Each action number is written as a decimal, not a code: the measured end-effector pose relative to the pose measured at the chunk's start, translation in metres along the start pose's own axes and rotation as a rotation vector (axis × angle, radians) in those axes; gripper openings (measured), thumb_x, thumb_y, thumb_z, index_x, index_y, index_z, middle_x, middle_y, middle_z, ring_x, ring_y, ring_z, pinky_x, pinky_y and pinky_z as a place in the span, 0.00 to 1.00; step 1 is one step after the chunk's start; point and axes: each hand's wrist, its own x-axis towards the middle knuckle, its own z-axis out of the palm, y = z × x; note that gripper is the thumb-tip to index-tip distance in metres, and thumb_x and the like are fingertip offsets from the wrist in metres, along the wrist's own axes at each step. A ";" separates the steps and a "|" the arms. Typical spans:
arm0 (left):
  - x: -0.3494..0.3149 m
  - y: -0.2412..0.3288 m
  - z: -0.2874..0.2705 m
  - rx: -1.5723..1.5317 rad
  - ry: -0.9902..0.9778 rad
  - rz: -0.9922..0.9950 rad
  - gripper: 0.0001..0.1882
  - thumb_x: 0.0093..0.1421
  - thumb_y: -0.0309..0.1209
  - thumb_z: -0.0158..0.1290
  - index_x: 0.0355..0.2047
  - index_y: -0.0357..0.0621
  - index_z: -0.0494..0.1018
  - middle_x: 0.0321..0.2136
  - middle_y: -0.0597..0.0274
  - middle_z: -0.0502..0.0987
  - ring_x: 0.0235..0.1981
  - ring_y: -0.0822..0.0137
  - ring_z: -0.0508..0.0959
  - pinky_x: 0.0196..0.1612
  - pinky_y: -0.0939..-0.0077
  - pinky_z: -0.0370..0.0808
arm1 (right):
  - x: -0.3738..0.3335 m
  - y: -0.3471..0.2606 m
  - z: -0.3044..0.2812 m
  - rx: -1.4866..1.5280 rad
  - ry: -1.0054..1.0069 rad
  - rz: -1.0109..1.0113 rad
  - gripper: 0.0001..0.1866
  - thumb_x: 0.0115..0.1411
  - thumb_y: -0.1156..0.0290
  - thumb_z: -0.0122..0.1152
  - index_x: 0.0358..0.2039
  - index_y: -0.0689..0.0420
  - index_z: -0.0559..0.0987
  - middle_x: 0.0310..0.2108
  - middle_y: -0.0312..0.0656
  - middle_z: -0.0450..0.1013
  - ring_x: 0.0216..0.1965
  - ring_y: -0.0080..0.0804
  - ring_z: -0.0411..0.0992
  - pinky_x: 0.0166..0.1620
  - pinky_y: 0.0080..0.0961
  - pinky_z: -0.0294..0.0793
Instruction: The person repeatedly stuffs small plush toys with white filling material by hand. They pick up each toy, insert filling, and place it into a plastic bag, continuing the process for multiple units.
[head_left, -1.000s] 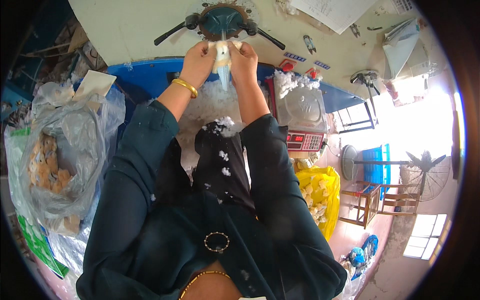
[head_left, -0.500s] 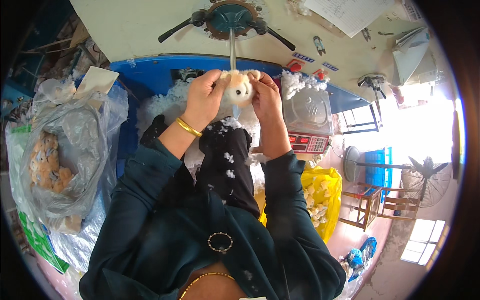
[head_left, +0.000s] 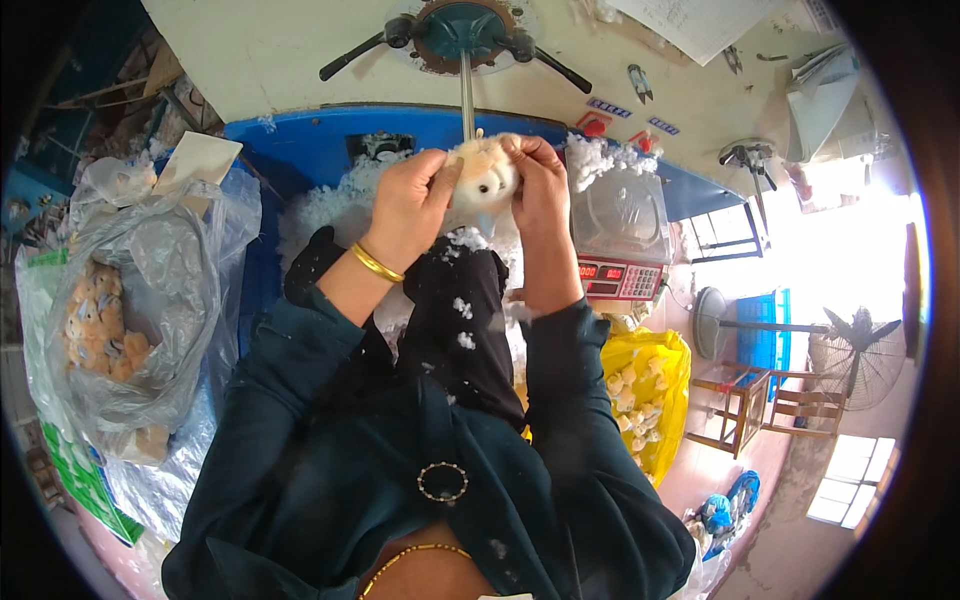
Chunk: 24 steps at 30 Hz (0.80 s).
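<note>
Cream and pale orange plush, right at the centre of it all: a small toy (head_left: 485, 182) sits up between two bare hands, its white face and dark eye turned to the camera. The left hand (head_left: 408, 200) has it from one side, back of the hand uppermost, thumb laid along the plush, fingers curled in close. Across from it, the right hand (head_left: 540, 185) works a tight pinch, thumb and fingertips bunched at the toy's upper edge, knuckles bent, the palm turned inward. So both hands are narrow, both on the same toy!

Look at the arms: the left forearm slants up and inward, a gold bangle (head_left: 377, 263) at its wrist, while the right forearm rises almost straight, sleeve cuff pushed back below the wrist. Just above, a metal tube (head_left: 466, 95) points down from the bench (head_left: 260, 50) toward the toy; whether its tip touches the plush, I can't tell. Below the hands come dark trousers (head_left: 455, 320) flecked with white fluff, and more fluffy stuffing (head_left: 340, 205) heaps up beside the left hand. Over by the right forearm, a red-fronted scale (head_left: 620, 280), with a yellow bag (head_left: 680, 370) of small plush pieces underneath.
</note>
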 end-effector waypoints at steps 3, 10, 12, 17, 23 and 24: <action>0.000 -0.004 0.002 0.074 0.031 0.018 0.05 0.60 0.26 0.52 0.30 0.36 0.74 0.17 0.60 0.73 0.17 0.70 0.72 0.21 0.78 0.67 | 0.001 0.000 0.001 -0.055 -0.069 -0.047 0.03 0.54 0.78 0.64 0.28 0.59 0.77 0.25 0.35 0.75 0.26 0.20 0.72 0.30 0.14 0.69; 0.014 -0.020 -0.014 0.102 0.120 0.141 0.06 0.57 0.26 0.52 0.26 0.36 0.71 0.20 0.47 0.70 0.20 0.50 0.72 0.23 0.66 0.67 | -0.037 0.012 0.016 -0.152 -0.001 -0.141 0.04 0.54 0.78 0.65 0.29 0.56 0.78 0.25 0.29 0.73 0.24 0.11 0.66 0.25 0.09 0.59; 0.007 -0.005 -0.013 0.098 0.070 0.076 0.06 0.57 0.26 0.52 0.26 0.36 0.70 0.20 0.48 0.71 0.21 0.50 0.72 0.24 0.66 0.67 | -0.031 0.010 0.007 -0.112 0.045 -0.116 0.04 0.54 0.79 0.64 0.29 0.56 0.78 0.26 0.30 0.74 0.24 0.12 0.67 0.25 0.09 0.61; 0.000 0.002 -0.005 0.201 0.090 0.164 0.04 0.57 0.24 0.51 0.27 0.37 0.73 0.18 0.55 0.74 0.19 0.60 0.75 0.23 0.72 0.69 | 0.001 0.006 -0.011 -0.026 -0.084 -0.117 0.07 0.52 0.82 0.62 0.32 0.59 0.77 0.32 0.35 0.74 0.31 0.20 0.70 0.32 0.16 0.68; 0.009 -0.022 -0.005 0.261 0.098 0.255 0.04 0.54 0.28 0.51 0.28 0.42 0.74 0.25 0.50 0.76 0.29 0.48 0.76 0.32 0.59 0.74 | -0.026 0.006 -0.004 -0.322 0.107 -0.215 0.08 0.54 0.78 0.60 0.36 0.59 0.77 0.37 0.35 0.71 0.32 0.20 0.67 0.32 0.14 0.65; 0.005 -0.015 -0.004 0.179 0.126 0.260 0.04 0.54 0.28 0.51 0.26 0.41 0.72 0.24 0.50 0.75 0.28 0.48 0.76 0.31 0.59 0.73 | -0.026 0.003 -0.016 -0.275 0.093 -0.115 0.06 0.56 0.77 0.59 0.36 0.59 0.76 0.41 0.37 0.70 0.36 0.22 0.69 0.36 0.17 0.68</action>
